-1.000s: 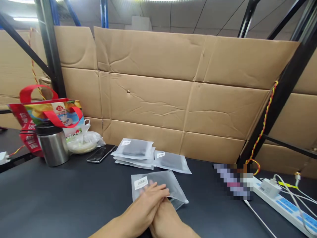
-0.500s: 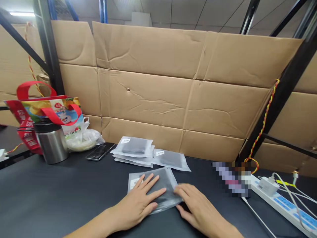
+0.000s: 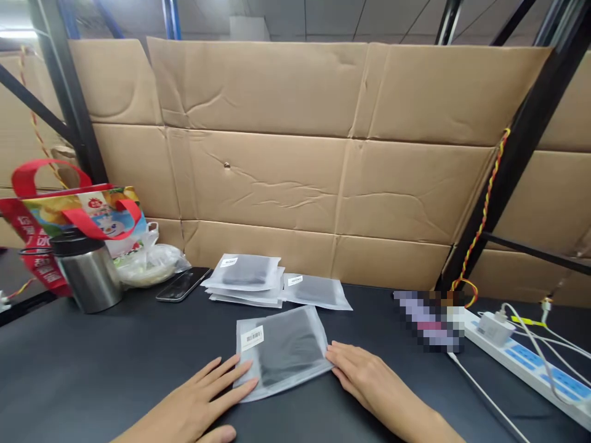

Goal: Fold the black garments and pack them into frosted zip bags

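Observation:
A frosted plastic packet (image 3: 289,351) with dark contents and a white barcode label lies flat on the black table (image 3: 133,363). My left hand (image 3: 198,400) is spread out, its fingertips on the packet's lower left edge. At the packet's right corner is my right hand (image 3: 378,384), its fingers pressed together and gripping that corner. Behind it sit a stack of similar packets (image 3: 244,274) and one more packet (image 3: 316,291) just to the right of the stack.
At the left stand a steel flask (image 3: 87,274), a colourful bag (image 3: 101,212) and a clear plastic bag (image 3: 152,264), near a phone (image 3: 183,285). A white power strip (image 3: 535,369) with cables lies at the right. A cardboard wall (image 3: 277,154) rises behind.
My left hand has slid left and down, off the packet's middle to its edge, uncovering the label. My right hand's fingers have closed together at the right corner. The view has shifted slightly.

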The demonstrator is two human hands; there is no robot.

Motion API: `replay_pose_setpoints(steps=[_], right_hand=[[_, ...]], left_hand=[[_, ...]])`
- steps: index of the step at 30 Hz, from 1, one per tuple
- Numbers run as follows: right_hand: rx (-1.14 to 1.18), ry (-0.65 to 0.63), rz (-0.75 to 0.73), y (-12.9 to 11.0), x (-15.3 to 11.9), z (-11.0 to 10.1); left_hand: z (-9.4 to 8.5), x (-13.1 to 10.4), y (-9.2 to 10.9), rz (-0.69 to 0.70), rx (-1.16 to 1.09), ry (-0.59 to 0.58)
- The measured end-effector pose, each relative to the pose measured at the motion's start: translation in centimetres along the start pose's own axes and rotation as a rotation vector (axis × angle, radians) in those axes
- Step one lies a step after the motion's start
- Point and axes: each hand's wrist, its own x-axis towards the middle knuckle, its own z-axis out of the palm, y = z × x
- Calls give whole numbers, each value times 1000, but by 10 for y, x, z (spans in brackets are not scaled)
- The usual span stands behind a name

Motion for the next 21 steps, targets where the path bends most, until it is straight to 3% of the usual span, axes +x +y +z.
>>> replay_pose_setpoints(steps=[3,5,9,12,15,21], right_hand=[[-40,60,6,-2,-1,4],[-18,58,26,-5,0,3],[190,24,125,-7,2,-6],[332,51,184,-3,4,-9],[385,83,181,1,5,-6],[442,94,183,0,5,-6]], left_hand=[[12,23,13,-10,72,74],[22,49,29,15,87,57],[41,106,58,89,120,28],[54,136,66,102,181,5],[63,150,66,95,212,4],[66,155,65,127,242,-20]])
